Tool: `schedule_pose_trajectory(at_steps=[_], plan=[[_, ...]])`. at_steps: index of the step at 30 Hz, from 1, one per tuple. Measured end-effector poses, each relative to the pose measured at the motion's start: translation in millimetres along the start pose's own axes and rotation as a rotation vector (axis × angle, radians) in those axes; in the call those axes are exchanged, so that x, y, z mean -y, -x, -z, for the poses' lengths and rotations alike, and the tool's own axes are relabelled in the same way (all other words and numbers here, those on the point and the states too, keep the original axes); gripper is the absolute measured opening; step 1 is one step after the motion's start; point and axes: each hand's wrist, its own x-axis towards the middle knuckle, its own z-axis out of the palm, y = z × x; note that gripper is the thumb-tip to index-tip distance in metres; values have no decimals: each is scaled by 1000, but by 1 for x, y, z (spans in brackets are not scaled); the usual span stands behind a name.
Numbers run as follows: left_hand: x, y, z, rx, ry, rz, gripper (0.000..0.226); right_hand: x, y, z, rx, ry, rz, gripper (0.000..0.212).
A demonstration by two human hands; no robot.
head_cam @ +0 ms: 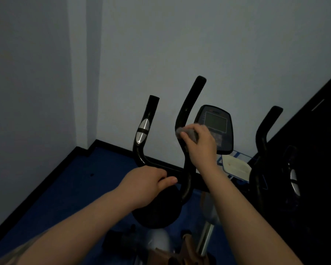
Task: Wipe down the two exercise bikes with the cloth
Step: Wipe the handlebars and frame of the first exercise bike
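The right hand (199,144) grips a small grey cloth (187,133) and presses it against the curved black upright bar (187,109) of the nearer exercise bike (161,207), at the bend where the bar turns upward; the fingers curl over the cloth so that only its crumpled left part shows past the knuckles. The left hand (147,185) lies lower and to the left, well apart from the cloth, with its fingers wrapped over the horizontal black crossbar (172,169) and the thumb stretched along the bar toward the upright. To the left of that hand the outer handlebar (143,131) rises, carrying a silver grip sensor (142,133). Just behind the right hand stands a console (215,127) with a dark screen, partly covered by the knuckles. Further right, a second set of black handlebars (264,134) belongs to the other exercise bike (290,178), which is dim and hard to make out. The floor (75,180) is blue, edged by a dark skirting along pale walls (180,44). A white paper-like item (237,166) lies on the floor between the two machines.
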Motion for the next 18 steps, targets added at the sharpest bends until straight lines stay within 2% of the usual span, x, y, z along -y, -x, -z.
schedule_pose_trajectory(at_steps=[5,8,11,14,18], plan=[[1,-2,-1,-3,40,-6,51,-15,71,29,30,-80,15,13],[1,-3,0,-1,40,-8,51,-12,71,32,66,-103,-47,11],[1,-2,0,-1,15,-10,50,-3,79,21,-80,-139,-166,6],[1,0,-2,-24,42,5,51,7,135,4,-202,-214,-234,13],[1,-2,-2,-20,68,24,53,-2,137,17,-122,-256,-212,12]])
